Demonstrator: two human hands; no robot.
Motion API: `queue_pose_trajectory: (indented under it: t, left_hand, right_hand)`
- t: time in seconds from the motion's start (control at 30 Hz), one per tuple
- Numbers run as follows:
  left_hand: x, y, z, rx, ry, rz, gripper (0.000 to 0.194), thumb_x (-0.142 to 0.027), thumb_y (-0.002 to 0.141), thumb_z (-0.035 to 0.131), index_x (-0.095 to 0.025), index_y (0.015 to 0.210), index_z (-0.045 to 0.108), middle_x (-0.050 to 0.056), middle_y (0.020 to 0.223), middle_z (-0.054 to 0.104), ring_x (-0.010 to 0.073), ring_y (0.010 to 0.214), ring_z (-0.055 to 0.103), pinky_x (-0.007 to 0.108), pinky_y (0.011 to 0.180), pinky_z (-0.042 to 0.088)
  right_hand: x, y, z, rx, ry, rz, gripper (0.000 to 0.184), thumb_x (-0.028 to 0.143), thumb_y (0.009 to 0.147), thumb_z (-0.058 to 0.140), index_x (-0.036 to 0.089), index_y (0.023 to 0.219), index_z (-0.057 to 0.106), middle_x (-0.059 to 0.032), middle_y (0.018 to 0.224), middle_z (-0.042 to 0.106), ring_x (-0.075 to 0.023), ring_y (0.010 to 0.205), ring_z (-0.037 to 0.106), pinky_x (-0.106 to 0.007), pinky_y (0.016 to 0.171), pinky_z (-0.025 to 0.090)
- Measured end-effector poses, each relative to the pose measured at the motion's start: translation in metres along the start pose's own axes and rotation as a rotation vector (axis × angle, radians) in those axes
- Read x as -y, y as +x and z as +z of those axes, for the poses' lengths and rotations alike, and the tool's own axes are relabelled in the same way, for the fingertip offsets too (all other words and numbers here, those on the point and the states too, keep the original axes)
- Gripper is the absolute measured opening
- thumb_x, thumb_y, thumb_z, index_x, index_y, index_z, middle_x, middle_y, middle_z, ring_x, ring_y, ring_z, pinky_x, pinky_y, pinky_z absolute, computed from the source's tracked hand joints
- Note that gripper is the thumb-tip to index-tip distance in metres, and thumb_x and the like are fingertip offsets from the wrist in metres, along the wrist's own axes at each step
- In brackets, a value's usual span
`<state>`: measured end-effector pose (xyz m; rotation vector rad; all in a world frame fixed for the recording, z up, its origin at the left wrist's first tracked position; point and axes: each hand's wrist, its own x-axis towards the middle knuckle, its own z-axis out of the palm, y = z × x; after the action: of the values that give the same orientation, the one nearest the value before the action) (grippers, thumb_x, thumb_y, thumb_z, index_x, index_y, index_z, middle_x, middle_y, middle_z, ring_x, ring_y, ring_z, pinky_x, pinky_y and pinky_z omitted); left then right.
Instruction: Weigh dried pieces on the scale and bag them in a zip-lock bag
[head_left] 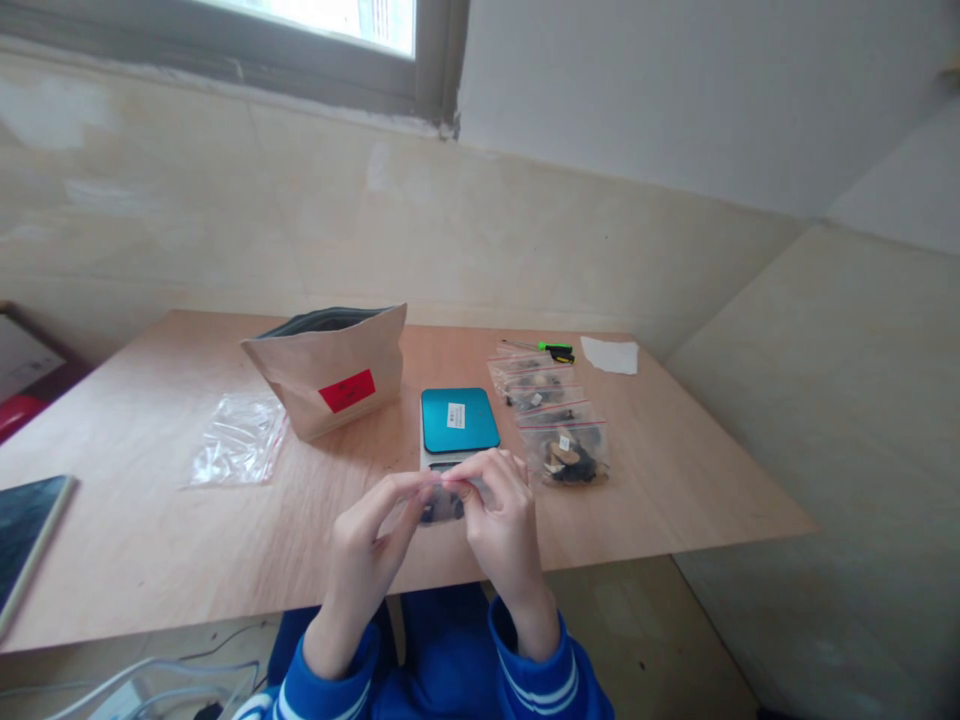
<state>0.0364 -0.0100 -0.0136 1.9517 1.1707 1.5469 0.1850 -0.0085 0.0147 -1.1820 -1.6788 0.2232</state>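
Both my hands meet over the table in front of the scale. My left hand and my right hand pinch the top edge of a small clear zip bag, which has dark pieces inside. The fingers partly cover the bag's upper edge. Just beyond them lies a digital scale with a blue-green top and a white label; my hands hide its front part. To the right of my right hand rests a filled zip bag with dark and tan dried pieces and a small label.
Several more filled zip bags lie behind that one, near screwdrivers and a white paper. An open brown paper pouch stands left of the scale, beside empty clear bags. A tablet lies at the left edge.
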Motion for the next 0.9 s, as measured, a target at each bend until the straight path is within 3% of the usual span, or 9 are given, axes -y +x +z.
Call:
queue_pose_trajectory:
  t: [0.23,0.4,0.53,0.7,0.9]
  left_hand:
    - [0.006,-0.005,0.008,-0.15,0.07,0.056,0.013,-0.019,0.089,0.061,-0.022,0.099,0.069,0.004,0.096,0.075,0.0167,0.087,0.073,0.024,0.073,0.06]
    - [0.01,-0.004,0.002,-0.157,0.074,0.029,0.011,-0.019,0.089,0.061,-0.022,0.096,0.069,0.004,0.093,0.074,0.0162,0.083,0.072,0.025,0.073,0.06]
    - [0.006,-0.004,0.0,-0.208,0.061,0.022,0.01,-0.017,0.089,0.06,-0.022,0.094,0.068,0.002,0.087,0.073,0.0135,0.077,0.07,0.021,0.068,0.057]
    - [0.008,-0.011,0.002,-0.315,0.085,-0.042,0.009,-0.021,0.089,0.062,-0.022,0.096,0.068,0.0,0.086,0.072,0.0118,0.072,0.068,0.02,0.063,0.055]
    - [0.025,-0.017,-0.006,-0.441,0.059,-0.186,0.012,-0.029,0.088,0.065,-0.021,0.096,0.068,0.0,0.087,0.073,0.0132,0.073,0.069,0.022,0.067,0.055]
  right_hand:
    - [0.008,0.003,0.008,0.03,-0.045,-0.017,0.021,0.011,0.092,0.052,0.022,0.074,0.056,-0.0002,0.073,0.064,-0.0186,0.075,0.056,-0.035,0.078,0.037]
    - [0.011,0.006,0.011,0.167,-0.025,-0.032,0.013,0.02,0.097,0.052,0.023,0.086,0.059,-0.0007,0.083,0.069,-0.0183,0.08,0.06,-0.034,0.081,0.038]
    - [0.01,0.007,0.022,0.138,-0.06,-0.074,0.021,0.018,0.099,0.044,0.023,0.084,0.057,-0.0011,0.078,0.066,-0.0182,0.077,0.058,-0.033,0.079,0.038]
    - [0.011,0.008,0.032,0.078,-0.012,-0.116,0.025,0.021,0.102,0.041,0.023,0.082,0.055,-0.0006,0.075,0.065,-0.0173,0.074,0.059,-0.033,0.082,0.041]
    - [-0.002,0.012,0.026,0.249,0.023,-0.115,0.018,0.027,0.101,0.048,0.024,0.09,0.063,-0.0013,0.087,0.074,-0.0174,0.082,0.065,-0.035,0.09,0.042]
